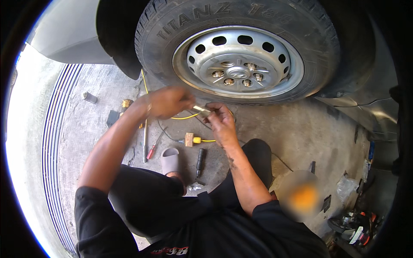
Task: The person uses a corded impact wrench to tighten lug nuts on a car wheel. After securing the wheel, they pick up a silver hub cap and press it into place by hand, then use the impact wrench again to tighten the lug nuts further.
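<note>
Between my two hands, in front of the wheel, is a short shiny metal piece (pixel 202 110), tube-like; its exact kind is not clear. My right hand (pixel 223 123) pinches its right end between thumb and fingers. Motion blurs my left hand (pixel 171 102), which is closed at the piece's other end; what its fingers hold does not show. Just beyond stands a tyre (pixel 163 56) on a silver steel wheel (pixel 238 64), with several nuts seated around the hub. A yellow cable (pixel 186 117) runs on the ground behind my hands.
Below my hands lie a wooden block with a yellow plug (pixel 193 139), a black cylindrical tool (pixel 200 161), a red-handled screwdriver (pixel 151 152) and a metal bar (pixel 145 142). A yellow-black power tool (pixel 124 105) sits partly behind my left arm. Tools (pixel 355 228) pile up at lower right.
</note>
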`<state>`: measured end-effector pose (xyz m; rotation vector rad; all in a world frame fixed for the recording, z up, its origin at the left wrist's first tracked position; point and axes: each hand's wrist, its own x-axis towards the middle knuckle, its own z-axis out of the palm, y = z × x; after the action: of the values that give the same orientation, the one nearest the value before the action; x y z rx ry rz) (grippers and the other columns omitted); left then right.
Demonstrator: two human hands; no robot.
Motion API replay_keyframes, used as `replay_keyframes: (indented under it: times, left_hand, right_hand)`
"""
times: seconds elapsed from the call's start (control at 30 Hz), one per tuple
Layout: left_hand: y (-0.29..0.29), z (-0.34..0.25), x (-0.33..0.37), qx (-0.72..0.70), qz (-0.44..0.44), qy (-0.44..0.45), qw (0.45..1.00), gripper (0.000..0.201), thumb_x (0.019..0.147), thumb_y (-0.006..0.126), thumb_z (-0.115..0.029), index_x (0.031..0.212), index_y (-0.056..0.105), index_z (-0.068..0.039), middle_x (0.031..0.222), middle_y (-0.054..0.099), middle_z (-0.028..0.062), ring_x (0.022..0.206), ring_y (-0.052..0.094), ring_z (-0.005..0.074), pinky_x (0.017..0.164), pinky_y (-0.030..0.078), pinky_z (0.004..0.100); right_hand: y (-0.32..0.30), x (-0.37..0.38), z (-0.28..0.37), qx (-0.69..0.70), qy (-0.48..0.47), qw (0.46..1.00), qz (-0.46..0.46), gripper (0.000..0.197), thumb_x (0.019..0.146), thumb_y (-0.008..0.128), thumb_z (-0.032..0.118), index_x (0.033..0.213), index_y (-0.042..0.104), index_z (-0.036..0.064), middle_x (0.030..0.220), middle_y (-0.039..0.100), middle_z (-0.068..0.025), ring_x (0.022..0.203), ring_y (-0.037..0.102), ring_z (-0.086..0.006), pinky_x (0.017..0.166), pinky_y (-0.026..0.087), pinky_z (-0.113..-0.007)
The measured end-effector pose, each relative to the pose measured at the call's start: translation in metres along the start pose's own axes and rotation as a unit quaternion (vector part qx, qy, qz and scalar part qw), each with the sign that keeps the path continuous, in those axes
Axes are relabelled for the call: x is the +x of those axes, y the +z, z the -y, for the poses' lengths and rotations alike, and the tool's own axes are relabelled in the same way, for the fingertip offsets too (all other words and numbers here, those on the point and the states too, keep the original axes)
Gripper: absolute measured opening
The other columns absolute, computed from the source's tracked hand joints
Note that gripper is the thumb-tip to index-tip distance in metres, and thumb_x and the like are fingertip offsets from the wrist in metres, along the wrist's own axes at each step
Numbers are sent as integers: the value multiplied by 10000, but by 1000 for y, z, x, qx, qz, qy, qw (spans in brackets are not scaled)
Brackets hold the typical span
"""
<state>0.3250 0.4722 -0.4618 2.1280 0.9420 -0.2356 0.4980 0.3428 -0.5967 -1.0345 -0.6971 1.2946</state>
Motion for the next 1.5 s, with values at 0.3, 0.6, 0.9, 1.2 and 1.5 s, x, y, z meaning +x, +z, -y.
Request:
replay_keyframes:
  times: [0.3,0.6,0.9,1.2,1.5]
  left_hand:
    - [56,-25,129,-606,-108,-4,788,228,943,700,-220,1094,665,-52,897,672,25,774,627,133,695,539,294]
    - [78,-29,147,-788,-120,63,600,222,971,659,-212,1119,654,-47,964,669,53,836,629,172,790,558,346]
    - [72,-22,155,-785,-70,66,612,215,987,631,-210,1057,655,-9,948,665,71,810,629,175,764,560,344]
    - [74,-13,165,-804,-17,84,589,275,1024,571,-274,1034,647,-10,941,668,88,809,645,185,772,579,347]
    - [70,-6,154,-752,39,84,652,376,1022,517,-454,1019,692,-122,910,670,11,784,602,148,781,500,366]
  right_hand:
    - [-40,36,24,-20,-146,975,-167,310,904,689,-1,1193,576,-13,1098,636,-100,956,617,-141,836,505,-269]
    - [2,66,31,-78,-239,941,-228,258,910,685,-28,1147,591,-63,1069,661,-128,972,655,-161,864,550,-277]
    - [7,69,30,-109,-266,920,-268,269,899,693,-30,1153,608,-62,1083,670,-121,974,656,-169,884,542,-291]
    - [0,77,24,-175,-285,904,-268,275,877,698,-62,1139,612,-55,1122,648,-127,993,651,-176,882,540,-289]
    - [16,74,27,-78,-230,930,-276,338,939,667,40,1233,531,-53,1070,647,-130,972,662,-188,820,556,-292]
